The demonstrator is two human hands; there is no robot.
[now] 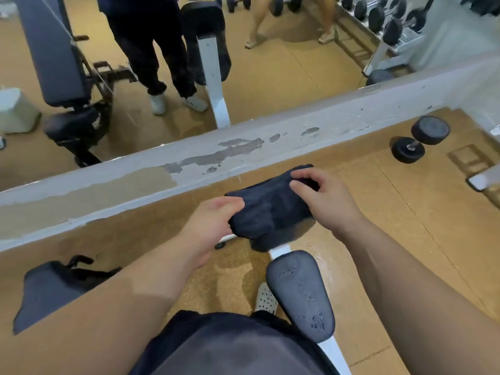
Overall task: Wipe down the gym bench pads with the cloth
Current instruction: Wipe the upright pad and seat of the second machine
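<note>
Head view: cloth (270,209) stretched between left hand (213,220) and right hand (322,201); both pinching it.

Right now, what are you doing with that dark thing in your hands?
A person is holding a dark cloth with both hands: the left hand grips its near end, the right hand its far end. It is held up above the floor, just past the worn bench pad. The cloth is not touching the pad. A dumbbell lies by the mirror.
</note>
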